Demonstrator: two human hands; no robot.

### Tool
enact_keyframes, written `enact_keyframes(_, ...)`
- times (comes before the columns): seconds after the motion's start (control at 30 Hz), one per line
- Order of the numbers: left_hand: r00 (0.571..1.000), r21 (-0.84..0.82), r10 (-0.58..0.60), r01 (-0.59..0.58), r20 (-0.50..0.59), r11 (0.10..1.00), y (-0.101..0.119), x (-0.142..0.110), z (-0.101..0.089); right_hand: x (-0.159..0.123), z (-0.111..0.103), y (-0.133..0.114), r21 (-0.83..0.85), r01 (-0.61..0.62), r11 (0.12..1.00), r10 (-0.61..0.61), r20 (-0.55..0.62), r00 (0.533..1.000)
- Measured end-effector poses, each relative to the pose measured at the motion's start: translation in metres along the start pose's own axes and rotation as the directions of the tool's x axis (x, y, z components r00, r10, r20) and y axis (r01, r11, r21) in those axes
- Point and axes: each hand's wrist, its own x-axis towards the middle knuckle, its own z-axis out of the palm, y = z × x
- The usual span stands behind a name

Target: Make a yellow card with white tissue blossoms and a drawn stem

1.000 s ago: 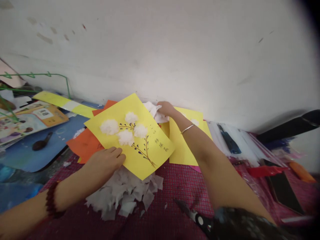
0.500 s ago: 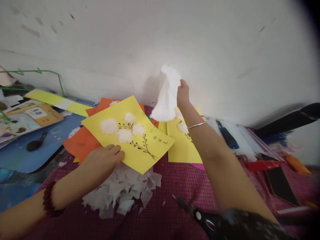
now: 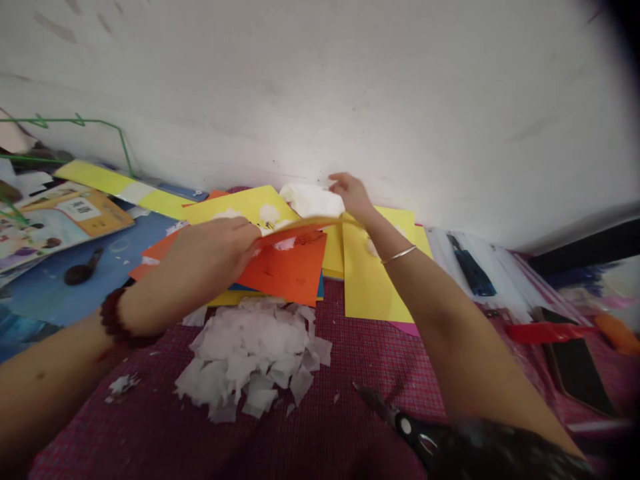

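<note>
My left hand (image 3: 227, 257) is closed on the near edge of a yellow paper sheet (image 3: 243, 199) decorated with white puffy flowers. The sheet is raised and tilted, so most of its picture is hidden. Behind it, low against the wall, lies a soft white folded piece (image 3: 313, 200), tissue or cotton by its look. My right hand (image 3: 353, 197) is at the right end of that white piece, its fingers parted. Orange paper sheets (image 3: 293, 270) lie under the raised sheet. A pile of white paper scraps (image 3: 250, 353) sits in front of them.
Black-handled scissors (image 3: 395, 417) lie on the red checked cloth (image 3: 340, 440). Another yellow sheet (image 3: 375, 287) is under my right forearm. To the left are a booklet (image 3: 75, 220) and a dark spoon-shaped object (image 3: 83, 268). A blue-black tool (image 3: 470, 267) lies at right.
My right hand has lowered the white piece from mid-air to the back by the wall and loosened its fingers. My left hand has lifted the yellow sheet's near edge, uncovering orange paper and more scraps.
</note>
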Motion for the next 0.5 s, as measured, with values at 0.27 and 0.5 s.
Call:
enact_keyframes(0.27,0.987,-0.169,-0.154,0.143,-0.052,0.975,-0.006,0.007,0.005,-0.085,-0.044,-0.01,0.005,-0.085,0.996,0.085,-0.14,0.986)
enact_keyframes(0.5,0.993,-0.162,-0.112,0.104,-0.041,0.981,0.0,0.008,0.014,-0.172,-0.008,-0.053,-0.467,0.357,0.809,-0.109,0.479,0.871)
